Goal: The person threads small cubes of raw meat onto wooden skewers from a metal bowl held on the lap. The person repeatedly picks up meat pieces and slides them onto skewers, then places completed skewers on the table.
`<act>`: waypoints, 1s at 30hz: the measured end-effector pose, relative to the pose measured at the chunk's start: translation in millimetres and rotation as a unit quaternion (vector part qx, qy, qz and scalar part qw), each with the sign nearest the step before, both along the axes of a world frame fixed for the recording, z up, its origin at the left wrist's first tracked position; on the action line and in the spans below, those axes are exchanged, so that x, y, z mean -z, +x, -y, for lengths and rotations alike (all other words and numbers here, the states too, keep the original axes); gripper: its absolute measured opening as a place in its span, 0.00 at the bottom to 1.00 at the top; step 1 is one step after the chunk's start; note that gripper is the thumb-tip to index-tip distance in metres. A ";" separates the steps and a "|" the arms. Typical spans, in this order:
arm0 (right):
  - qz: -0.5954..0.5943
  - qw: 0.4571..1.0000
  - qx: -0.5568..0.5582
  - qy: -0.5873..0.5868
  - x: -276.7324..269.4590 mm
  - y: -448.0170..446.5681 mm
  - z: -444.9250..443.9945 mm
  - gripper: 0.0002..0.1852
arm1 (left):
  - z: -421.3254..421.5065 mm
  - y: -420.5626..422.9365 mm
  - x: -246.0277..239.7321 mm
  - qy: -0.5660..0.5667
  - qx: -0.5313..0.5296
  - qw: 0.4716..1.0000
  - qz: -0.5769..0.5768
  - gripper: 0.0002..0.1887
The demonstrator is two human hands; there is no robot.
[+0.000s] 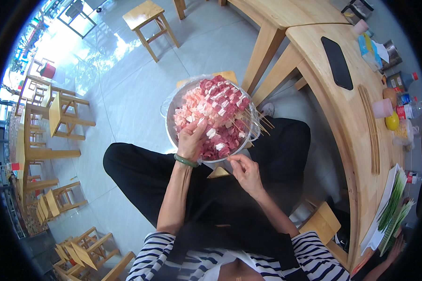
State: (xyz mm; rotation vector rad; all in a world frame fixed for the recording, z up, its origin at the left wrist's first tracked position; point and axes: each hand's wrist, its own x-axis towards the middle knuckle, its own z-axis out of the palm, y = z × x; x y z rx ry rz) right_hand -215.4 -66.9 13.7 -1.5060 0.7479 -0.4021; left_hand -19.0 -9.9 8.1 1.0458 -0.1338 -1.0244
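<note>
A large round bowl (169,135) lined with clear plastic stands on a wooden stool (228,75) between my knees. It is heaped with loose red meat chunks (211,153) and pale fat pieces (193,98). Finished skewers of alternating red and white cubes (223,96) lie on top, their bare bamboo ends (265,123) jutting over the right rim. My left hand (191,140), with a green bangle, pinches what looks like a fat piece (201,121) above the heap. At the near rim, my right hand (245,172) grips the end of a bamboo skewer (228,155) carrying meat and fat.
To the right, a wooden table (337,116) bears a black phone (337,63), a bundle of bare skewers (369,130) and a white tray of green vegetables (387,207). Another person's hand (395,247) is beside the tray. Wooden stools (144,15) stand about the tiled floor.
</note>
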 end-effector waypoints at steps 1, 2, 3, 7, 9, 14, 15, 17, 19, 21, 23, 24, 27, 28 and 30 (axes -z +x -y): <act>0.007 1.000 0.004 0.030 2.9 -0.6 -0.2 0.06 | 1.4 -3.4 0.0 -0.053 0.001 0.998 -0.022 0.15; 0.013 1.000 0.009 0.024 5.6 -1.3 -0.2 0.06 | 2.4 -6.9 -0.1 -0.051 0.033 0.998 -0.026 0.16; 0.014 0.999 0.011 0.034 8.2 -2.0 0.0 0.06 | 4.6 -12.3 0.3 -0.021 0.062 0.998 -0.021 0.16; 0.001 0.999 0.023 0.036 13.0 -6.8 2.3 0.06 | 10.0 -33.8 3.3 -0.016 0.082 0.996 -0.025 0.18; 0.016 0.997 0.041 0.059 12.1 -10.7 5.8 0.06 | 6.8 -40.2 6.1 0.026 0.146 0.989 0.012 0.19; 0.022 0.996 0.074 0.050 6.1 -23.0 15.5 0.08 | -23.9 17.5 12.3 0.318 0.027 0.800 0.507 0.06; 0.015 0.996 0.078 0.044 6.1 -24.3 16.2 0.08 | -29.6 29.7 13.5 0.407 -0.001 0.720 0.562 0.04; 0.017 0.996 0.074 0.047 7.4 -25.0 15.2 0.07 | -38.8 35.9 18.0 0.389 -0.011 0.673 0.629 0.06; 0.022 0.996 0.066 0.055 9.6 -23.9 12.5 0.07 | -41.5 33.4 21.5 0.383 -0.003 0.648 0.659 0.06; 0.033 0.995 0.053 0.071 11.5 -22.7 9.8 0.07 | -35.7 20.9 26.7 0.342 -0.005 0.647 0.682 0.07; 0.012 0.998 0.036 0.054 10.9 -22.7 7.6 0.07 | -30.8 15.4 28.8 0.371 -0.005 0.630 0.682 0.07; -0.009 0.998 0.034 0.056 9.8 -21.9 6.7 0.06 | -28.8 14.9 28.8 0.365 -0.009 0.625 0.690 0.07; 0.002 1.000 0.009 0.026 2.7 -22.6 4.9 0.07 | -27.3 19.3 25.3 0.333 -0.008 0.685 0.648 0.07; -0.014 1.000 -0.003 0.016 -0.4 -23.9 5.2 0.07 | -26.8 21.4 23.5 0.332 0.008 0.723 0.606 0.07; -0.023 0.999 -0.029 -0.023 -5.6 -24.7 5.2 0.07 | -27.0 26.9 18.7 0.234 -0.047 0.880 0.410 0.06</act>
